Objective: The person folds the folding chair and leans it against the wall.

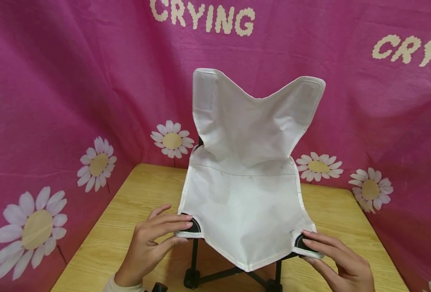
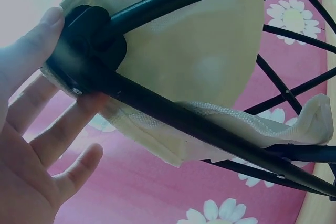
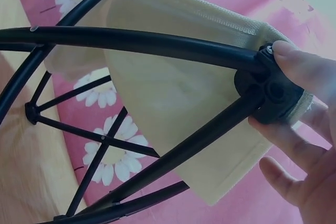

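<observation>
"What's at the left?"

"Pink cloth (image 1: 91, 52) printed with white daisies (image 1: 36, 231), hanging beside the wooden surface (image 1: 102, 239)."

"And the left hand (image 1: 146, 239)?"

"Its fingers are clamped on the near left corner of the chair, over a black patch (image 1: 194, 226). In the left wrist view, the thumb lies against a black joint (image 2: 86, 51) under that corner."

"Where's the chair (image 1: 244, 202) itself?"

"Upright on the surface, in the middle. Its white fabric back rises at the far side, notched like a V; the seat's point dips toward the near side. Black tubes (image 1: 194, 255) run below. Pale letters (image 1: 209, 19) on the far cloth read CRYING."

"And farther right?"

"The right hand (image 1: 341, 259) pinches the near right corner, fingers on its dark patch, thumb under the edge. More daisies show beyond it."
</observation>
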Demonstrator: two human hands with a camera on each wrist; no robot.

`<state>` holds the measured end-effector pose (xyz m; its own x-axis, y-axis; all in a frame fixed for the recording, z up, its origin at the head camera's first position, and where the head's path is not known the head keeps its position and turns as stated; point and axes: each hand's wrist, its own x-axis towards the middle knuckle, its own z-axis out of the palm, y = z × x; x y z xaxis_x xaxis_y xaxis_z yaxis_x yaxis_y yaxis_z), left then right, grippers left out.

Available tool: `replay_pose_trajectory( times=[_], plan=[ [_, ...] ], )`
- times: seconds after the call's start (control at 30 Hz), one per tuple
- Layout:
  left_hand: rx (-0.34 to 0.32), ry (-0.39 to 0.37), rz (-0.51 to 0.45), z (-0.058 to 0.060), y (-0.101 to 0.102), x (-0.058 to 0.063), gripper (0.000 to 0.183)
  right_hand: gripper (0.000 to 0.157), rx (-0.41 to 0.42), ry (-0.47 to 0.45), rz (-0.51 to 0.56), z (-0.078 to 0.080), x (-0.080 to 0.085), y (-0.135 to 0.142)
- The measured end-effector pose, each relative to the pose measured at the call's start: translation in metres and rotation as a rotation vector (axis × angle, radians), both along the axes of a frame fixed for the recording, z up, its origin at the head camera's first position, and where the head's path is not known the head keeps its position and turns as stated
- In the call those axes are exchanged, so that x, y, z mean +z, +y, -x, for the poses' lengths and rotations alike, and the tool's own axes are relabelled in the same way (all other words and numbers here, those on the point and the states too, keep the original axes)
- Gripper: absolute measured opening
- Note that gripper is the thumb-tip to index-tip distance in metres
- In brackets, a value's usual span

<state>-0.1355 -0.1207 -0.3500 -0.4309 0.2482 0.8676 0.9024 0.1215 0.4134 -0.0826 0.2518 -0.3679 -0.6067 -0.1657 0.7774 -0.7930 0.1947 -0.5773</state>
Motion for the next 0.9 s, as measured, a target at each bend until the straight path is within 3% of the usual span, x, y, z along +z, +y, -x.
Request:
replay_pose_trajectory(
  times=[0.13, 0.4, 0.9],
  plan=[
    [0.006, -0.004, -0.004, 0.0, 0.0, 0.002, 0.042, 0.037, 0.051, -0.006, 0.035, 0.002, 0.001, -0.002],
    [-0.006, 0.056, -0.026, 0.002, 0.002, 0.006, 0.043, 0.036, 0.006, 0.022, 0.003, 0.002, 0.012, -0.012],
    [0.016, 0.041, -0.023, 0.003, 0.008, 0.01, 0.036, 0.034, 0.013, 0.008, 0.004, 0.001, 0.024, -0.018]
  ],
)
